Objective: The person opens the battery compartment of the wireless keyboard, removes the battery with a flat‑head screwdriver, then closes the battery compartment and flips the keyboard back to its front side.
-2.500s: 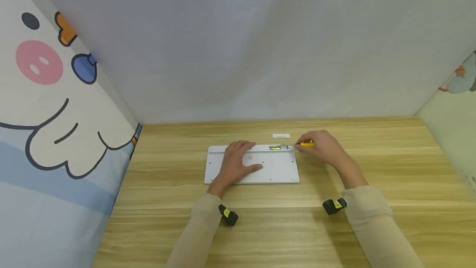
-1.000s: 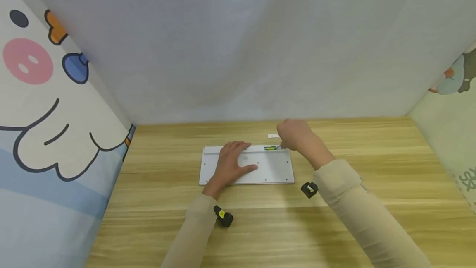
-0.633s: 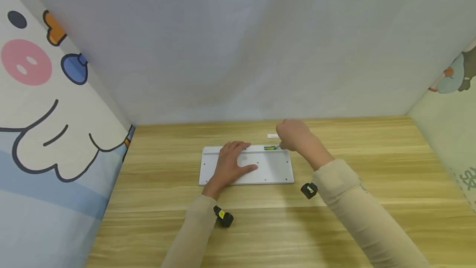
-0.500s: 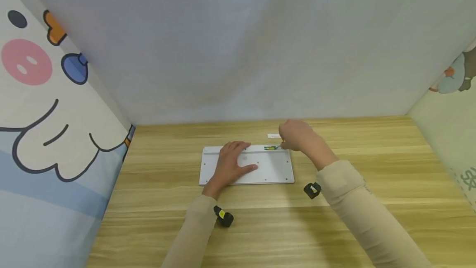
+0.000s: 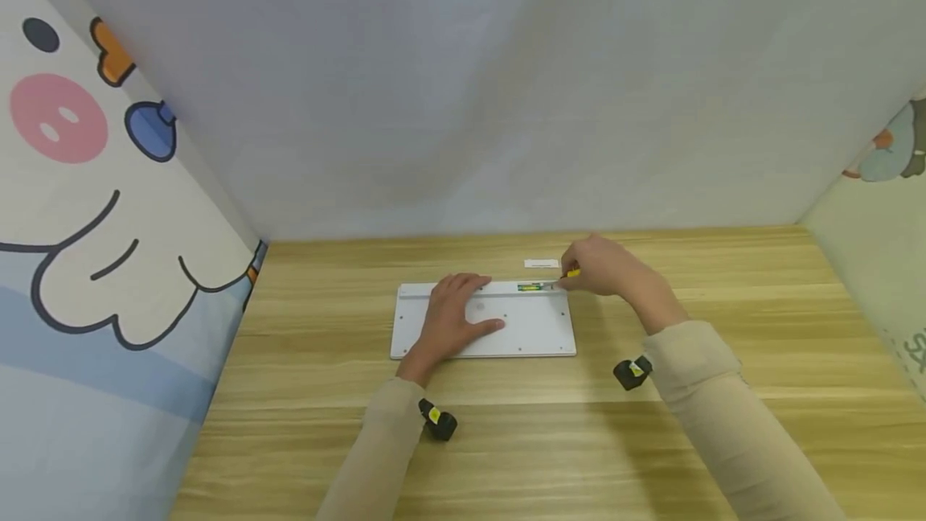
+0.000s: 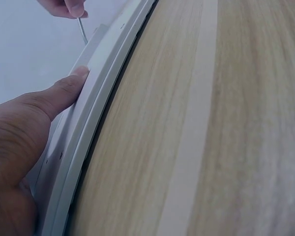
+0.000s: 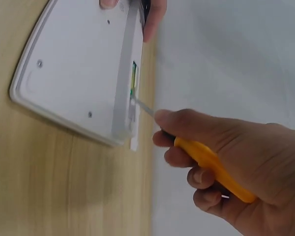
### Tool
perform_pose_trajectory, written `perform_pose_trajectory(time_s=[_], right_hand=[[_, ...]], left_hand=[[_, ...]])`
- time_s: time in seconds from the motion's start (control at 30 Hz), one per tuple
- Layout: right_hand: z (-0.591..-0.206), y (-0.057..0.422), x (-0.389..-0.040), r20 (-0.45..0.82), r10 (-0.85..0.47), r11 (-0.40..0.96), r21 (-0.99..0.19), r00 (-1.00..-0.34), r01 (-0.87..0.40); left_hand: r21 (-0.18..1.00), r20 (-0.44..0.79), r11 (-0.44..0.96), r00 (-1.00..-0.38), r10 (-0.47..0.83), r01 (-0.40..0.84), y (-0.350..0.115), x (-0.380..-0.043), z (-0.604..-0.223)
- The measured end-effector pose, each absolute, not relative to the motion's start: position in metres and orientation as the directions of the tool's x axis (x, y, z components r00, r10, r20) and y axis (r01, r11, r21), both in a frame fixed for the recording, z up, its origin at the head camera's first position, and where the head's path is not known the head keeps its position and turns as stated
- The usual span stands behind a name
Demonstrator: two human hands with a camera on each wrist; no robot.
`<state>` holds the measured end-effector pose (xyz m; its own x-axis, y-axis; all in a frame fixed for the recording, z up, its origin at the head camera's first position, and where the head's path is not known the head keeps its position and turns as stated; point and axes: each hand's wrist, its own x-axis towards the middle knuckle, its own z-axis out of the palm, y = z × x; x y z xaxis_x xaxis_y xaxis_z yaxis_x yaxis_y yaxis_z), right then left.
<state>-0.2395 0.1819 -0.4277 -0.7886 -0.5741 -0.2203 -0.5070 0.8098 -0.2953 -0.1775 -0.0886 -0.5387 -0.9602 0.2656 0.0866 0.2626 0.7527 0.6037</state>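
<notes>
A white keyboard [image 5: 531,328] lies on the table with its screw-dotted underside up. Its far edge has an uncovered battery slot holding a green-and-yellow battery [image 7: 133,76]. My left hand [image 5: 450,318] rests spread on the left half of the keyboard; its thumb [image 6: 69,91] lies on the white back in the left wrist view. My right hand [image 5: 604,265] grips a screwdriver [image 7: 211,164] by its yellow handle, fingers curled round it. The screwdriver's thin metal shaft slants into the right end of the slot, against or very near the battery's end; contact is too small to tell.
A small white battery cover [image 5: 541,263] lies on the wooden table [image 5: 506,441] behind the keyboard. A pale grey curtain-like wall [image 5: 463,103] rises along the table's far edge. A cartoon-printed panel [image 5: 65,264] bounds the left side.
My right hand first came left over the slot with the screwdriver, then drew back a little to the right, tilting the handle lower. My left hand keeps its place on the keyboard.
</notes>
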Motion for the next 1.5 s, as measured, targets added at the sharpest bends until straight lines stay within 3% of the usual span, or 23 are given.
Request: perform_pose_trajectory(time_s=[0.13, 0.33, 0.57, 0.83, 1.07, 1.5], right_hand=[[-0.444, 0.199, -0.245, -0.173, -0.598, 0.769, -0.399, -0.783, -0.499], [-0.471, 0.218, -0.247, -0.170, -0.550, 0.742, -0.549, -0.818, -0.385], [-0.483, 0.224, -0.243, -0.153, -0.495, 0.709, -0.640, -0.855, -0.296], [-0.480, 0.221, -0.241, -0.076, -0.519, 0.727, -0.562, -0.851, -0.393], [-0.464, 0.209, -0.241, -0.083, -0.557, 0.755, -0.466, -0.827, -0.461], [-0.459, 0.207, -0.244, -0.120, -0.558, 0.750, -0.496, -0.821, -0.437]], left_hand=[[0.600, 0.082, 0.756, -0.960, 0.267, 0.262, -0.089, -0.178, -0.538], [0.592, 0.081, 0.760, -0.958, 0.275, 0.268, -0.089, -0.180, -0.538], [0.581, 0.111, 0.760, -0.953, 0.281, 0.291, -0.091, -0.181, -0.539], [0.602, 0.101, 0.748, -0.955, 0.278, 0.281, -0.090, -0.180, -0.537], [0.612, 0.084, 0.746, -0.960, 0.268, 0.262, -0.089, -0.178, -0.535], [0.601, 0.081, 0.755, -0.960, 0.269, 0.262, -0.090, -0.181, -0.536]])
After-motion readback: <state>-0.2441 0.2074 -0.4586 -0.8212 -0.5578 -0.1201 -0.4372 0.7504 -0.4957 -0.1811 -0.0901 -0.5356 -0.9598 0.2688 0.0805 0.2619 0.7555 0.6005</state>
